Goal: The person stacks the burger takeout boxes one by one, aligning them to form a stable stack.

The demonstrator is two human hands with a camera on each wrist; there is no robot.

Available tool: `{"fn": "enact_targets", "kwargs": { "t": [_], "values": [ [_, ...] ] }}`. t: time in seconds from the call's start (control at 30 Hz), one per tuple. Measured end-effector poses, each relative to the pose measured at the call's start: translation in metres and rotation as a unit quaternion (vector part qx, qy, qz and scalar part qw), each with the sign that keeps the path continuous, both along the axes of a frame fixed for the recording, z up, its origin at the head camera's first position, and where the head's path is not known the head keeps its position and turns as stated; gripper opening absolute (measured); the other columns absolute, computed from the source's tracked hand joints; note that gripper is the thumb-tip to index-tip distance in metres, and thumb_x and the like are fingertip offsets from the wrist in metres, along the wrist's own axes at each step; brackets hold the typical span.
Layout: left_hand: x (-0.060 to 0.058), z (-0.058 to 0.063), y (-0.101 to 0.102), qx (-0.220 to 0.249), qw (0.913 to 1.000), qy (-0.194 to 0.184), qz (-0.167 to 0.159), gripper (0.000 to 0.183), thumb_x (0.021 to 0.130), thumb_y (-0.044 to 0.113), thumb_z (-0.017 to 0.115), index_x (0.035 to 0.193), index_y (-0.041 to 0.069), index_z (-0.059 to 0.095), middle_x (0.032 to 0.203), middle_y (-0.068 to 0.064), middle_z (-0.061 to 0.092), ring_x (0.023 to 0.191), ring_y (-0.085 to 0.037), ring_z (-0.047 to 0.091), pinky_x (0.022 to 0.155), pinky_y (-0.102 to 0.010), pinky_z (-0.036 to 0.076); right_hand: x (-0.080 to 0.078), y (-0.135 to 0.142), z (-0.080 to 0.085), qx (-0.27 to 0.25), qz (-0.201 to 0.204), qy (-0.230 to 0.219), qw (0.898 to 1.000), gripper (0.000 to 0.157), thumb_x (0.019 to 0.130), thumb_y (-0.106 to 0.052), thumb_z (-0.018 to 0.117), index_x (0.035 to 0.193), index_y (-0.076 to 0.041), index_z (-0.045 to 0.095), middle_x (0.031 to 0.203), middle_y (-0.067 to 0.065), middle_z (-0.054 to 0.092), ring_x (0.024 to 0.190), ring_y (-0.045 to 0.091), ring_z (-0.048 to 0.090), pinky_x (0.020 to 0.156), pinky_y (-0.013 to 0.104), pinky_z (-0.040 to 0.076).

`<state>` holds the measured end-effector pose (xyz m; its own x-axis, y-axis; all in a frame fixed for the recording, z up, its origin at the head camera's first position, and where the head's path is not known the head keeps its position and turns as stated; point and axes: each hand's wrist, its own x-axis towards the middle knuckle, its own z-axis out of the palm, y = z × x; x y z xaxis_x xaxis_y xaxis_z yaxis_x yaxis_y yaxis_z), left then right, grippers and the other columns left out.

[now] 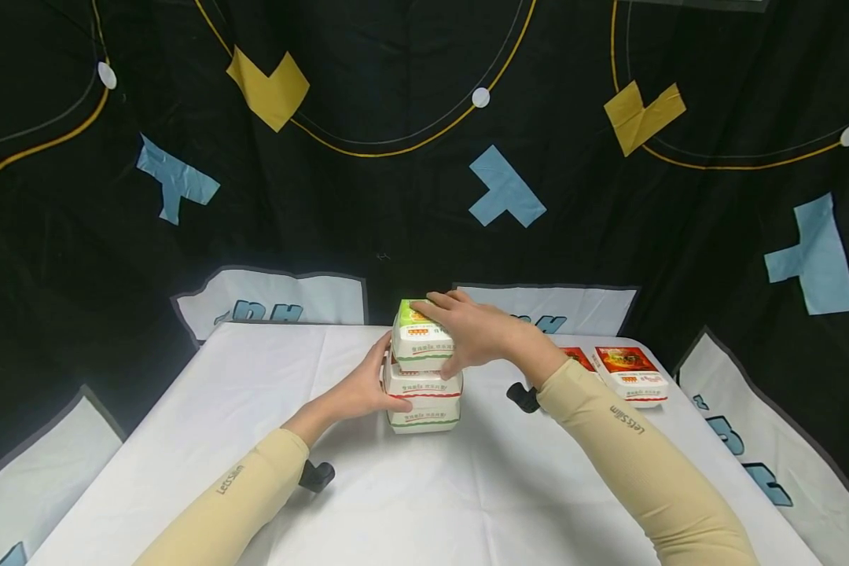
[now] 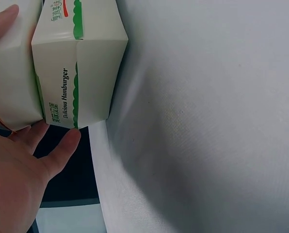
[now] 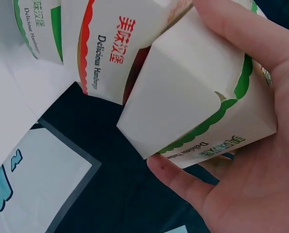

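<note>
Three burger boxes form a stack on the white table. The bottom box has a green stripe and the middle box a red one. On top is a green-lidded box, gripped by my right hand over its lid and right side. In the right wrist view that top box tilts against the red-striped box, a dark gap opening at one edge. My left hand holds the middle box from the left, thumb across the front and fingers behind; some fingers reach the bottom box.
Two more burger boxes with red lids stand at the table's right, one in plain view and the other partly behind my right forearm. A black curtain hangs behind the table.
</note>
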<state>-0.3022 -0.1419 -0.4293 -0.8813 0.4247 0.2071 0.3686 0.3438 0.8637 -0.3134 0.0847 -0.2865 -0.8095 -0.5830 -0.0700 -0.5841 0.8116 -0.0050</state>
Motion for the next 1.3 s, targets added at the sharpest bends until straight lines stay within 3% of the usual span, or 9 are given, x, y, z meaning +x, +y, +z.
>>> {"fn": "enact_targets", "kwargs": {
  "t": [0.33,0.73,1.03,1.17,1.3],
  "values": [
    [-0.002,-0.002,0.001,0.004,1.0,0.007,-0.001,0.125,0.069,0.029,0.094,0.157,0.041,0.006,0.146,0.009,0.041,0.136,-0.014,0.041,0.113,-0.046,0.038,0.002,-0.001,0.0,0.004,0.017,0.022,1.0,0.112,0.073,-0.047,0.088,0.16,-0.039,0.018,0.168,0.0,0.021,0.15,0.032,0.023,0.104,0.054,0.047],
    [0.0,-0.004,-0.003,0.008,1.0,-0.003,-0.003,0.134,0.064,0.028,0.097,0.155,0.051,0.002,0.144,0.007,0.045,0.137,-0.017,0.041,0.108,-0.046,0.044,0.002,-0.006,-0.003,0.0,0.033,0.041,0.999,0.112,0.072,-0.048,0.088,0.16,-0.036,0.02,0.166,0.001,0.024,0.144,0.028,0.029,0.1,0.051,0.05],
    [0.002,-0.012,-0.006,-0.049,0.9986,0.006,0.02,0.145,0.059,0.033,0.099,0.154,0.054,-0.007,0.159,0.006,0.032,0.148,-0.021,0.03,0.12,-0.058,0.023,0.002,-0.003,-0.003,-0.003,0.033,0.04,0.999,0.111,0.073,-0.047,0.088,0.16,-0.035,0.02,0.166,0.002,0.024,0.146,0.031,0.028,0.1,0.052,0.05],
    [0.001,-0.017,-0.004,-0.063,0.9978,0.004,0.018,0.146,0.061,0.03,0.099,0.152,0.056,-0.012,0.162,0.008,0.029,0.151,-0.02,0.027,0.121,-0.057,0.022,0.001,-0.002,-0.004,-0.005,0.035,0.039,0.999,0.111,0.073,-0.047,0.087,0.16,-0.035,0.02,0.166,0.003,0.024,0.145,0.029,0.029,0.099,0.051,0.051],
    [0.0,-0.017,-0.003,-0.063,0.9977,0.015,0.021,0.146,0.061,0.026,0.099,0.152,0.057,-0.01,0.157,0.01,0.037,0.149,-0.018,0.032,0.121,-0.055,0.024,0.001,-0.001,-0.005,-0.008,0.032,0.036,0.999,0.111,0.073,-0.046,0.088,0.16,-0.035,0.02,0.167,0.003,0.023,0.146,0.031,0.027,0.1,0.051,0.05]
  ]
}}
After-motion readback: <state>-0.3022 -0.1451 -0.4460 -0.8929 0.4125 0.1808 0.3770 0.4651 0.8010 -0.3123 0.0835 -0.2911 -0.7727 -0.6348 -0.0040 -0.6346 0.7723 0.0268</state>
